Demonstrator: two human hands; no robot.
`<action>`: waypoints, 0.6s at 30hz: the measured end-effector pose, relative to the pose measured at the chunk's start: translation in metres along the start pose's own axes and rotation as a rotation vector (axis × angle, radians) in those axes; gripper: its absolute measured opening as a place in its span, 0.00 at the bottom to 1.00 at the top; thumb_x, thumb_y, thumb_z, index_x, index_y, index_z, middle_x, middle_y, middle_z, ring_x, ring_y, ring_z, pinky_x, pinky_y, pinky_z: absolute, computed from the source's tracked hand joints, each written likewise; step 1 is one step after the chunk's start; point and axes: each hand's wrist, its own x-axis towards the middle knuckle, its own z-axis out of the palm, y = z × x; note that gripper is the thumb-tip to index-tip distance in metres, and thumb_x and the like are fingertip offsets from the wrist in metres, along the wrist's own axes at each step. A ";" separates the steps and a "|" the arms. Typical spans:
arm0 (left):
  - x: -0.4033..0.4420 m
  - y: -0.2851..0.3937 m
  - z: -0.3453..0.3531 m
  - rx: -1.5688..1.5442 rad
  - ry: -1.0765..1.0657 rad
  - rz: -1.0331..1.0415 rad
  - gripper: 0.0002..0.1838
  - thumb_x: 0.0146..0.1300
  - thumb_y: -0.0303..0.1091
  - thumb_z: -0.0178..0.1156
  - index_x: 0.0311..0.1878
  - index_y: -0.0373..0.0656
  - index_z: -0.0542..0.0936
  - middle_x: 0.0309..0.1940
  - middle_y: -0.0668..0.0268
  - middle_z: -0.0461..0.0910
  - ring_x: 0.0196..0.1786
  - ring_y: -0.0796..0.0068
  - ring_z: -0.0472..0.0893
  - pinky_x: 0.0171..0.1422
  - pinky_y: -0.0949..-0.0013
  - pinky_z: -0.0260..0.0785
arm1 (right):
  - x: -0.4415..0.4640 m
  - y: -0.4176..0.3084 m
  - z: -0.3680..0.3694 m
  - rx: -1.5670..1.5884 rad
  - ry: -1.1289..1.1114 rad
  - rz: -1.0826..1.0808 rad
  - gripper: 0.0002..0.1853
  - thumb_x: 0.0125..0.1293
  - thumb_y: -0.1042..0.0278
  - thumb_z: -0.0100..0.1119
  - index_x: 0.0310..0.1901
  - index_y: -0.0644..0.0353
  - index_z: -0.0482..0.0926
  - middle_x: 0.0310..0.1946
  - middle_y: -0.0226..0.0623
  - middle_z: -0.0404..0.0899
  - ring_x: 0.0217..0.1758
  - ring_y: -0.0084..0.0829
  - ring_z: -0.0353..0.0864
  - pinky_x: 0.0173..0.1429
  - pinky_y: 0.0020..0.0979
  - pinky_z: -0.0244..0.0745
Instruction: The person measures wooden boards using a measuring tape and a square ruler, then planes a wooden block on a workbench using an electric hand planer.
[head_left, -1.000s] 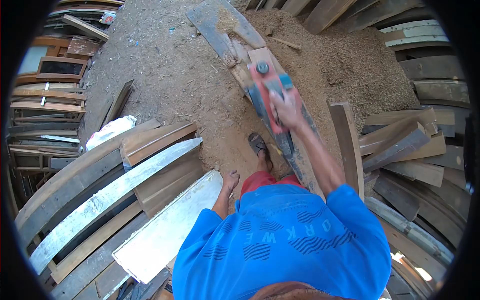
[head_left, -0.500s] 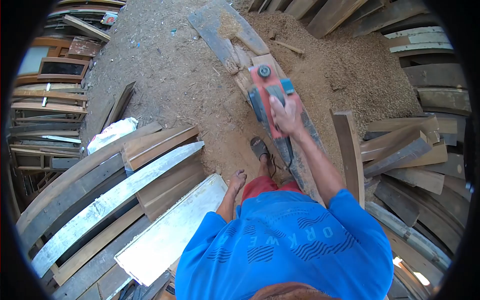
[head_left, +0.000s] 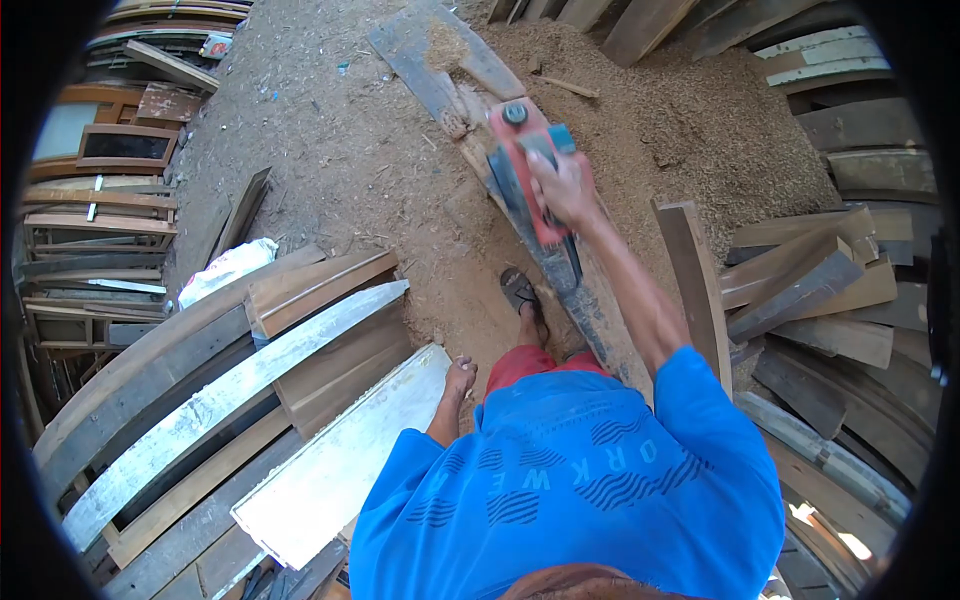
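My right hand [head_left: 562, 187] is wrapped round the handle of a red and black power planer [head_left: 538, 222]. The planer lies along a long wooden board [head_left: 415, 65] that runs from the upper middle down towards my legs; the piece under the planer is mostly hidden. A dark cord trails from the tool's rear. Low at my side, beside a white panel [head_left: 350, 440], hangs my left hand [head_left: 460, 376], its fingers curled in; whether anything is in them is too small to tell.
Planks [head_left: 200, 400] are stacked at the left, with a white bag [head_left: 230, 270] behind them. Wood shavings [head_left: 720, 130] are heaped at the upper right. An upright board [head_left: 693, 280] stands right of my right arm, near more stacked timber [head_left: 800, 280].
The planer, in my right hand, has moved slightly forward and to the left along the board. My left hand has dropped slightly and its fingers look more curled.
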 end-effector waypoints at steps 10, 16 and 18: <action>-0.010 0.068 0.007 -0.001 -0.135 0.034 0.29 0.65 0.40 0.60 0.68 0.38 0.77 0.59 0.47 0.83 0.64 0.56 0.81 0.69 0.61 0.71 | -0.160 0.067 -0.029 -0.171 -0.035 0.040 0.27 0.72 0.44 0.55 0.52 0.66 0.79 0.27 0.44 0.81 0.33 0.38 0.83 0.41 0.42 0.76; -0.007 0.107 0.006 -0.119 -0.122 0.078 0.28 0.67 0.37 0.59 0.69 0.37 0.76 0.51 0.52 0.86 0.52 0.64 0.85 0.59 0.65 0.75 | -0.048 0.027 -0.004 -0.113 0.020 -0.026 0.29 0.73 0.41 0.54 0.47 0.67 0.79 0.22 0.43 0.79 0.28 0.39 0.82 0.37 0.42 0.75; 0.000 0.099 0.009 -0.120 -0.107 0.084 0.28 0.67 0.36 0.61 0.69 0.37 0.75 0.48 0.54 0.87 0.47 0.67 0.85 0.55 0.66 0.76 | -0.010 0.019 0.002 -0.099 0.046 -0.093 0.29 0.73 0.42 0.54 0.47 0.68 0.79 0.22 0.44 0.79 0.28 0.40 0.82 0.38 0.43 0.75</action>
